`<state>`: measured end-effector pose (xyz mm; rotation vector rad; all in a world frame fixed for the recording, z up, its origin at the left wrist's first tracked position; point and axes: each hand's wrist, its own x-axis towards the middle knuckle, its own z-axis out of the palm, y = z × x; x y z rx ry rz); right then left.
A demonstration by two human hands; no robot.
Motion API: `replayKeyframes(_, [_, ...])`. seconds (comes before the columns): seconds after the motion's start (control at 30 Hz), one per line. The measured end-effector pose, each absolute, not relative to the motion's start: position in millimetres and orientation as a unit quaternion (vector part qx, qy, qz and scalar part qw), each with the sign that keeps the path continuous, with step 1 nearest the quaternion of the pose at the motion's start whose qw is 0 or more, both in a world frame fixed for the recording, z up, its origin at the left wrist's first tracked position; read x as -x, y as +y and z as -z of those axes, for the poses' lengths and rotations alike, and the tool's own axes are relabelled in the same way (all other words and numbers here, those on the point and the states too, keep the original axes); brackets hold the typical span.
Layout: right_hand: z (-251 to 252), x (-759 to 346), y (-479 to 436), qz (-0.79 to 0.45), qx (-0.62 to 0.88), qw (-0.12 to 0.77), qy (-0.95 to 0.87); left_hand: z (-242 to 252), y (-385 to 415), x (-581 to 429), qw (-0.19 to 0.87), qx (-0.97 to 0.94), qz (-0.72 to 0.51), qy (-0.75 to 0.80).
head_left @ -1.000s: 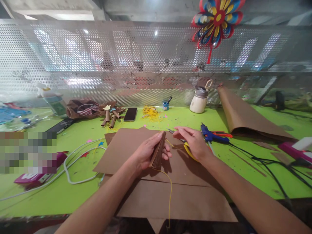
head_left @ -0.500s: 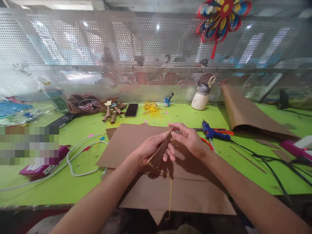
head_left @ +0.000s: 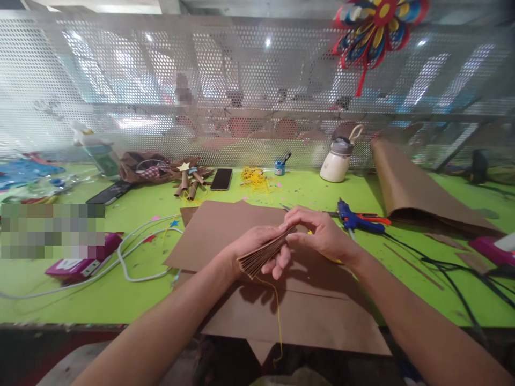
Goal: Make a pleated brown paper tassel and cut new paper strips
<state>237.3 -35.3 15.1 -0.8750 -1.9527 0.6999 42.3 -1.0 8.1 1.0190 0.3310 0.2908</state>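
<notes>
A pleated fan of brown paper point(head_left: 261, 254) lies across my left hand point(head_left: 257, 242), whose fingers wrap round it from below. Its folds spread toward my left wrist and narrow to the right. My right hand point(head_left: 316, 230) pinches the narrow end between thumb and fingers. From the fan hangs a yellow string point(head_left: 278, 316), trailing down over the near edge. Beneath both hands lie large sheets of brown paper point(head_left: 225, 228), overlapping, one with a pointed corner past the table edge.
On the green table point(head_left: 132, 303), a blue glue gun point(head_left: 358, 219) and rolled brown paper point(head_left: 414, 187) sit to the right. Behind are a white bottle point(head_left: 336, 161), a blue jar point(head_left: 279, 167), yellow string point(head_left: 255, 179) and a phone point(head_left: 221, 179). A purple power strip point(head_left: 86, 262) with white cable stands left.
The fan has tilted flatter, its spread end turning left and its pleats facing up more. My right fingers have closed onto its narrow end. The view has shifted slightly.
</notes>
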Motion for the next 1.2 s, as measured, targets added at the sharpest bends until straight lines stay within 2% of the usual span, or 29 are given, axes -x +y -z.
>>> replayKeyframes(0.17, [-18.8, -238.4, -38.1, -0.278, 0.351, 0.422, -0.788, -14.8, -4.4, -38.2, 0.850, -0.479, -0.119, 0.183])
replayKeyframes(0.33, [-16.6, -233.1, -37.3, -0.261, 0.373, 0.474, -0.754, -5.4, 5.2, -42.5, 0.875, -0.443, -0.119, 0.155])
replayKeyframes(0.43, [-9.7, -235.6, -28.1, -0.235, 0.458, 0.547, -0.660, 0.5, 21.4, -39.9, 0.832, -0.386, -0.304, 0.259])
replayKeyframes(0.53, [0.1, -245.5, -12.1, -0.189, 0.528, 0.633, -0.534, -2.2, 38.4, -28.8, 0.685, -0.307, -0.556, 0.356])
replayKeyframes(0.67, [8.3, -255.8, 2.5, -0.122, 0.569, 0.663, -0.470, -9.6, 46.6, -18.2, 0.537, -0.294, -0.688, 0.389])
replayKeyframes(0.87, [7.1, -243.7, -4.4, -0.051, 0.597, 0.626, -0.500, -8.5, 29.9, -28.0, 0.549, -0.371, -0.671, 0.333])
replayKeyframes(1.07, [15.5, -216.5, -16.8, -0.100, 0.588, 0.592, -0.542, 4.3, 12.0, -44.9, 0.705, -0.460, -0.439, 0.313])
replayKeyframes(1.2, [23.5, -198.7, -28.5, -0.058, 0.575, 0.541, -0.611, 9.4, 7.1, -51.7, 0.724, -0.474, -0.421, 0.272])
